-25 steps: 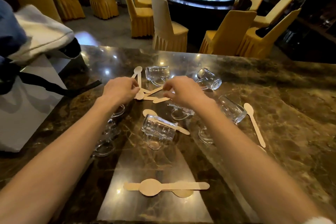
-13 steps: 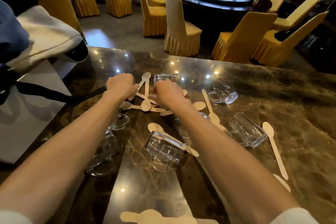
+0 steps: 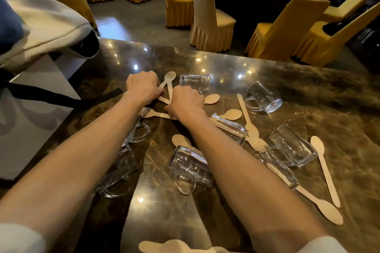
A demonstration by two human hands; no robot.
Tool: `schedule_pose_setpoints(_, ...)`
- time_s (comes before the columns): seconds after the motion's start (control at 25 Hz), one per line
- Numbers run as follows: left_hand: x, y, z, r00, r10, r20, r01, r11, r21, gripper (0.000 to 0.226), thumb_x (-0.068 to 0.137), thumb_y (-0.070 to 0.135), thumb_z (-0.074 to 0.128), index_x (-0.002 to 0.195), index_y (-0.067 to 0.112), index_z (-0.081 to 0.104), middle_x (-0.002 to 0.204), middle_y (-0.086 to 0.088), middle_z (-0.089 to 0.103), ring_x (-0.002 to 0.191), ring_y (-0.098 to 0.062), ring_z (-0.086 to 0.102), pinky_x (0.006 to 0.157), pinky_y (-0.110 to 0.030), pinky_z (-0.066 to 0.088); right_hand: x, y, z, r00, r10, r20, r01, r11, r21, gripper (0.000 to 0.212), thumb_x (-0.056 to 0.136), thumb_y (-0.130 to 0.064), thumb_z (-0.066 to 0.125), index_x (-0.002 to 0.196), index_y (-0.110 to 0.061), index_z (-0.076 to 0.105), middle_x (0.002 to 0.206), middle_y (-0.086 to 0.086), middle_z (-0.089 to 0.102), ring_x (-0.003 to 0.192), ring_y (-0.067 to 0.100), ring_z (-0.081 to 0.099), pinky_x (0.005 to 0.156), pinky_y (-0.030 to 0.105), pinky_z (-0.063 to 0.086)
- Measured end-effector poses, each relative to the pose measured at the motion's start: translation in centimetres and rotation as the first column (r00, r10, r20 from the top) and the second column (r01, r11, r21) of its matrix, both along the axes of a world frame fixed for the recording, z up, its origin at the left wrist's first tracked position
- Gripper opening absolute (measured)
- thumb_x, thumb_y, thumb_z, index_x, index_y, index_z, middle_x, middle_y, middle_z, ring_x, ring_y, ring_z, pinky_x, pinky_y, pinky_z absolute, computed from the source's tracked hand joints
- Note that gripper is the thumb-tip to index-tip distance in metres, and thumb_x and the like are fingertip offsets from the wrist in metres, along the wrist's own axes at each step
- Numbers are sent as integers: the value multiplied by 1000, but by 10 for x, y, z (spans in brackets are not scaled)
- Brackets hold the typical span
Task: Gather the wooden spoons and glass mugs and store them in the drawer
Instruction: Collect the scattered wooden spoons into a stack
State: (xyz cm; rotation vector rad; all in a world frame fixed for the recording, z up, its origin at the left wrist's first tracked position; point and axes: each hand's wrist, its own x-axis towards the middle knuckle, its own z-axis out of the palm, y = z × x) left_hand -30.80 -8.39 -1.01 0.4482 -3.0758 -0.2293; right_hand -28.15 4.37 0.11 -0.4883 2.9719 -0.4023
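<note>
Left hand [image 3: 143, 86]: placed knuckles-up on the far-centre part of the tabletop [image 3: 308, 92]; the grip is curled closed over the handle ends of the crossed wooden spoons [image 3: 167, 88]. Whether these are pinched or only pressed down cannot be told.
Right hand [image 3: 186, 102]: set just to the right of the left hand, knuckles-up, with the fingers bent down onto the same cluster. The grip is nearly closed; its hold on any one spoon cannot be told, as the fingertips are hidden.
Spoons at the grip: a fan of handles is seen between and under the two hands. One bowl projects beyond the left hand toward the far side; other handles emerge on the near side below both hands.
Spoons outside the grip: two bowls [image 3: 212, 98] lie just right of the right hand. A long spoon [image 3: 246, 116] lies further right. Another spoon [image 3: 326, 172] lies alone near the right edge, well apart from both hands. A further spoon [image 3: 320, 204] runs beneath a mug toward the near right. A pair [image 3: 164, 246] lies at the near edge.
Glass mugs: all are laid on their sides. One mug [image 3: 195, 82] lies just beyond the right hand. One mug [image 3: 262, 97] lies to the far right. One mug [image 3: 293, 146] lies to the right. One mug [image 3: 190, 168] lies between the forearms. Two mugs [image 3: 121, 168] lie under the left forearm.
Left margin: a grey bag [image 3: 43, 20] and a black strap [image 3: 61, 96] are seen.
Drawer: not in view.
</note>
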Motion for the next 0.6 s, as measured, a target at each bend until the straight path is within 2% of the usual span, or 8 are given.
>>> schedule_pose_setpoints(0.16,2,-1,2,999,-7,-34,8,1000,11,21,87,40,57,85,24,70,72,2,63,74,-19,58,75,-36,46,-3,1,2,995,-39,89,41,999,-28,26,81,-26,66,102,-12,60,88,7,57,87,27,59,64,34,40)
schedule_pose_setpoints(0.32,6,2,4,998,-14,-69,15,1000,21,25,89,38,56,93,18,70,71,2,59,72,-18,55,74,-37,46,-5,2,2,993,-76,95,80,996,-41,26,82,-25,66,104,-12,62,98,8,63,90,27,60,67,35,42)
schedule_pose_setpoints(0.44,8,-2,10,993,-39,-111,54,990,132,26,90,36,57,99,16,69,75,2,59,71,-17,56,64,-32,46,-4,5,4,995,-86,57,90,993,-74,23,82,-26,66,100,-12,64,86,6,60,81,24,60,63,33,42)
schedule_pose_setpoints(0.6,14,-11,26,978,-112,-175,148,967,209,25,90,34,58,107,18,66,92,-2,66,78,-14,56,67,-31,44,-5,16,18,997,-77,-20,74,989,-132,22,81,-28,67,96,-12,65,78,3,54,74,20,57,60,32,41)
